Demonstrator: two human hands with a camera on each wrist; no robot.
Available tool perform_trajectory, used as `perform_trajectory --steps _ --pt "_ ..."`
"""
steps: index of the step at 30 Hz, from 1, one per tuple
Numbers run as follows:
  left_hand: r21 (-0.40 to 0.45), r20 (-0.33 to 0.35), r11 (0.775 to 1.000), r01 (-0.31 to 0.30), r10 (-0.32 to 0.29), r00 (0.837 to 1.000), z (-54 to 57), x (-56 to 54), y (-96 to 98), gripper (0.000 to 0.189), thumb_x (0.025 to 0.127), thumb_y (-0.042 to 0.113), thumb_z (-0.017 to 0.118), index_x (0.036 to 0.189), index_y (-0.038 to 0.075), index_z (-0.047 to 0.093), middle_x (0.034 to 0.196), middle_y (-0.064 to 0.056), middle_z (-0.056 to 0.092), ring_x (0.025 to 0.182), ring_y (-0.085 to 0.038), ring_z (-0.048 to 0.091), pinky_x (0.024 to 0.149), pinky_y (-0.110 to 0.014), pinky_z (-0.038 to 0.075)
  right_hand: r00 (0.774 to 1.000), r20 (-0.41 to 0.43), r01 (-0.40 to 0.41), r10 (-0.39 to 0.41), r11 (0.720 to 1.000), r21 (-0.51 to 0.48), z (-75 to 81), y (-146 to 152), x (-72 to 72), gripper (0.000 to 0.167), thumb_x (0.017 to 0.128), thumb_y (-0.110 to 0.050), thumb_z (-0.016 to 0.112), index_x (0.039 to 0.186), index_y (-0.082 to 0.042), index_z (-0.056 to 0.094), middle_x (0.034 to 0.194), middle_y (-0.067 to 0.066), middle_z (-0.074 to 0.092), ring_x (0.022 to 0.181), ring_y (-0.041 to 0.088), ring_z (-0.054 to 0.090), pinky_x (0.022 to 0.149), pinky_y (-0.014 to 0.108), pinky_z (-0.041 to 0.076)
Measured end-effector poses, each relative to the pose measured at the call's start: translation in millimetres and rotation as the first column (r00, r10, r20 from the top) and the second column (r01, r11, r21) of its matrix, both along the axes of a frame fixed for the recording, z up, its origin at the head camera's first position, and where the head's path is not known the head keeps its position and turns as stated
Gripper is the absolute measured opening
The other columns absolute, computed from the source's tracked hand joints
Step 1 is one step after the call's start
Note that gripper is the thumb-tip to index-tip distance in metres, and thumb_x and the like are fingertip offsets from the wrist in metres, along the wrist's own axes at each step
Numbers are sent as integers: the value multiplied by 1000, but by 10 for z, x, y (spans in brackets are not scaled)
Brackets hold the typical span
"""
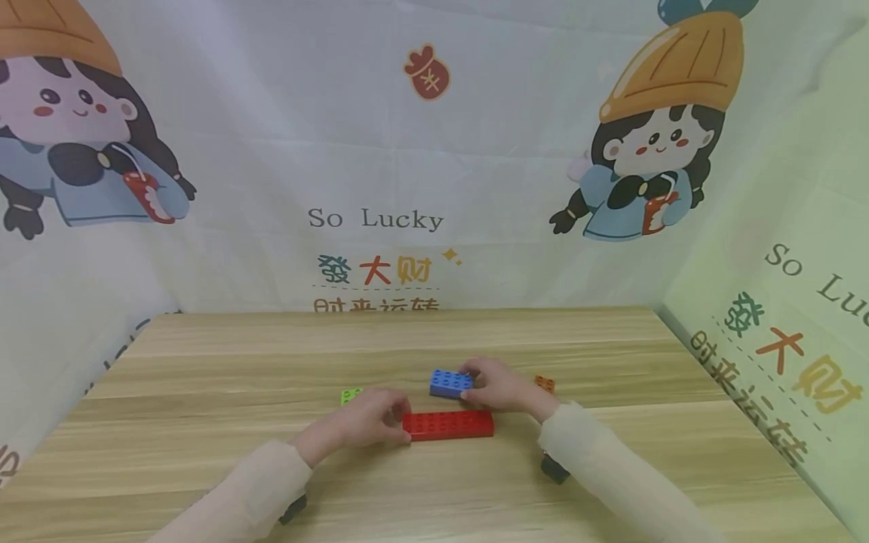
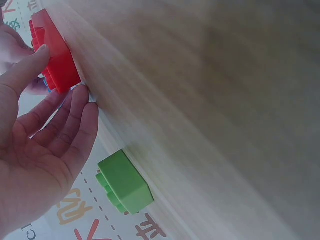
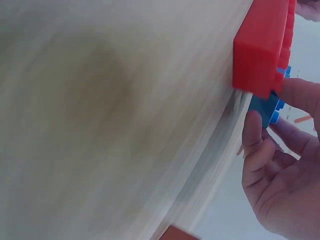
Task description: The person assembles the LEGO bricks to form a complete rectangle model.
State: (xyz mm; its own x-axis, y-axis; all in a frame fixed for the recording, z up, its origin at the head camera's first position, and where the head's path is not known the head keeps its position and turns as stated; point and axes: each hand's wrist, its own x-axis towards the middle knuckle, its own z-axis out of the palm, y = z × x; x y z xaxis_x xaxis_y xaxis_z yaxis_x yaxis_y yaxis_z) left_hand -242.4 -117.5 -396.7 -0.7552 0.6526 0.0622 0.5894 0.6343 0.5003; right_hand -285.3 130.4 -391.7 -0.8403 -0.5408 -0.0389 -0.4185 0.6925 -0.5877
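Left hand at the end of a red toy brick, right hand pinching a blue toy brick just beyond it.
The left hand's thumb and fingertips close lightly on the red brick's left end, its other fingers loosely bent; the right hand has thumb and fingers on either side of the blue brick's right end. The red brick is a long, glossy, plastic-looking block with rows of round studs on top, lying on the wood-grained counter; the blue brick is shorter, its studs also upward. A bright green brick sits beyond the left hand, and a small orange-brown studded brick lies near the right wrist, partly hidden.
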Motion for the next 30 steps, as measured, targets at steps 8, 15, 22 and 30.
perform_trajectory --steps 8,15,22,30 --pt "-13 -14 1000 -5 4 1000 14 10 4 23 73 22 71 88 11 58 81 5 54 73 -13 50 65 -27 43 998 -30 -51 50 998 -45 -16 201 -19 36 84 -16 59 117 -4 51 110 7 52 95 19 50 80 38 42" --pt "-12 -27 1000 1 -1 1000 10 5 6 23 73 22 71 87 11 58 80 5 55 74 -12 50 65 -26 43 994 -77 -77 73 995 -58 8 309 11 37 83 -16 60 117 -5 51 107 7 53 82 14 52 71 32 44" --pt "2 -34 1000 15 -14 999 5 10 9 22 73 21 71 86 10 57 80 4 55 73 -13 50 65 -27 43 989 -118 -103 94 992 -78 85 391 98 37 83 -17 60 117 -4 52 107 8 54 75 12 52 65 29 44" --pt "1 -27 1000 4 -4 1000 2 11 10 22 72 21 72 85 11 57 79 5 54 73 -12 50 65 -27 43 985 -122 -137 125 986 -96 146 448 223 41 82 -18 62 119 -3 51 103 4 54 72 12 52 63 28 45"
